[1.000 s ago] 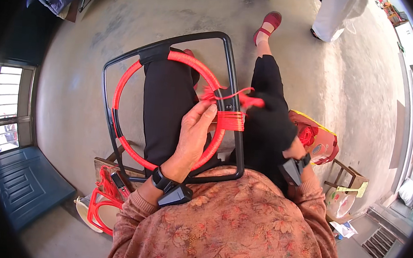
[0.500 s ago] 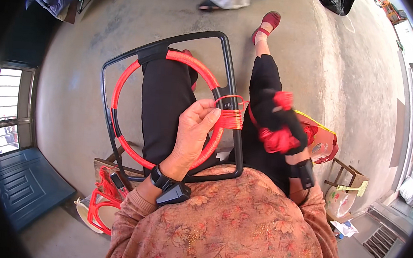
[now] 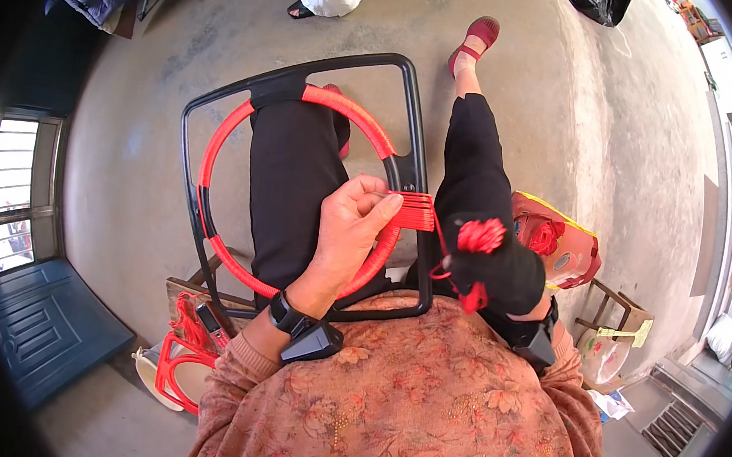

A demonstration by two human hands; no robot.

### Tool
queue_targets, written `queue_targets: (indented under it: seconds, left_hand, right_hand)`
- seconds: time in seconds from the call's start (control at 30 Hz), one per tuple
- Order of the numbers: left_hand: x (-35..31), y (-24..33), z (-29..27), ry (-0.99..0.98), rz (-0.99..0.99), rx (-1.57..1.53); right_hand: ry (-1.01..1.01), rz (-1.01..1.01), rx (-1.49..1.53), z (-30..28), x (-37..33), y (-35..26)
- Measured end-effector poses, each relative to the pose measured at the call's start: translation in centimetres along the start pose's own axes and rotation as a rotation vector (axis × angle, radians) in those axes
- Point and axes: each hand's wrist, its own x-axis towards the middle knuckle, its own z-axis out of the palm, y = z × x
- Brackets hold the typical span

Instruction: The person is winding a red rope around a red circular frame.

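On my lap lies a black frame point(image 3: 414, 104), squarish with rounded corners and a ring inside it. Red cord point(image 3: 353, 113) covers much of the ring. At the right-hand joint, several turns of red cord point(image 3: 414, 212) bind ring and frame bar side by side. My left hand point(image 3: 349, 227) is bare and pinches the left end of these turns between thumb and fingers. In a black glove, my right hand point(image 3: 499, 267) is closed on a bundle of red cord point(image 3: 481, 235), just right of the frame. A strand runs from the turns toward it.
By my right leg stands a red bag point(image 3: 581, 252) with more red cord inside, beside a wooden stool point(image 3: 618, 318). At lower left, a red plastic frame point(image 3: 171, 376) and a small handheld device point(image 3: 211, 321) rest by a wooden edge. Another person's foot point(image 3: 300, 9) is ahead.
The loose cord loop above the turns has been drawn down against them. My right hand has shifted slightly, its bundle now lower. The other person's foot moved left.
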Motion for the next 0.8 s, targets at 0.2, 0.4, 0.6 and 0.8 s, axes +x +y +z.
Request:
queue_targets:
  seconds: [0.2,0.4,0.6,0.8]
  left_hand:
    - [0.1,0.2,-0.6,-0.004,-0.070,-0.127]
    - [-0.7,0.1,0.1,0.026,-0.113,-0.115]
    - [0.4,-0.4,-0.1,-0.135,-0.144,-0.189]
    - [-0.7,0.4,0.4,-0.028,-0.162,-0.140]
  right_hand:
    - [0.413,0.173,0.467,-3.5,-0.2,4.8]
    - [0.846,0.006,1.079,-15.1,-1.8,16.0]
    - [0.472,-0.244,0.720,-38.9,-16.8,36.6]
    - [0.958,-0.125,0.744,-26.9,-14.1,21.8]
